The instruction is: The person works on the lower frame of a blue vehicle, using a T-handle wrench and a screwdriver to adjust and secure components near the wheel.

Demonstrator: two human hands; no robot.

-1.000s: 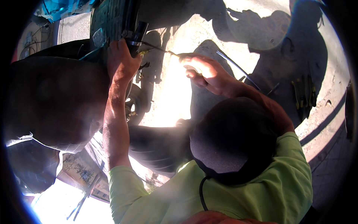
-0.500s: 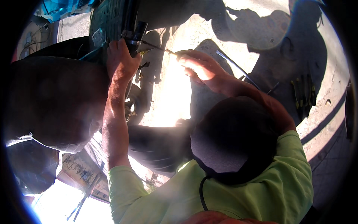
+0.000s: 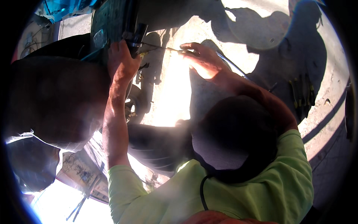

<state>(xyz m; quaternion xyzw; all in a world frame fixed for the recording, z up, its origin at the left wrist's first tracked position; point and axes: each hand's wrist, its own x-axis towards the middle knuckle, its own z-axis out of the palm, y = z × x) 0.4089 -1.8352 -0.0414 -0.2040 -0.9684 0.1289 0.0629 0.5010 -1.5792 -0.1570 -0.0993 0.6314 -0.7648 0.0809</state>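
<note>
My left hand (image 3: 122, 61) is closed round the lower side of a dark cylindrical part (image 3: 140, 31) with a shiny metal band (image 3: 134, 44). A small yellow-green piece (image 3: 143, 54) shows beside its thumb. From the band, a thin-shafted tool like a screwdriver (image 3: 158, 47) runs to my right hand (image 3: 204, 61). The handle end lies between thumb and fingers, with the index finger raised and the grip loosened. Strong glare blurs the handle, and the tool's tip is hard to make out at the band.
A greenish panel (image 3: 108, 28) stands behind the cylinder. On the ground to the right lie a long metal rod (image 3: 234, 65) and several dark pliers-like tools with yellow-green handles (image 3: 302, 91). Dark bulky shapes (image 3: 56, 104) fill the left, and my knee (image 3: 235, 138) is below my right arm.
My right hand has turned and loosened its fingers on the tool, the index finger lifting away from the thumb. My left hand stays nearly in place at the cylinder.
</note>
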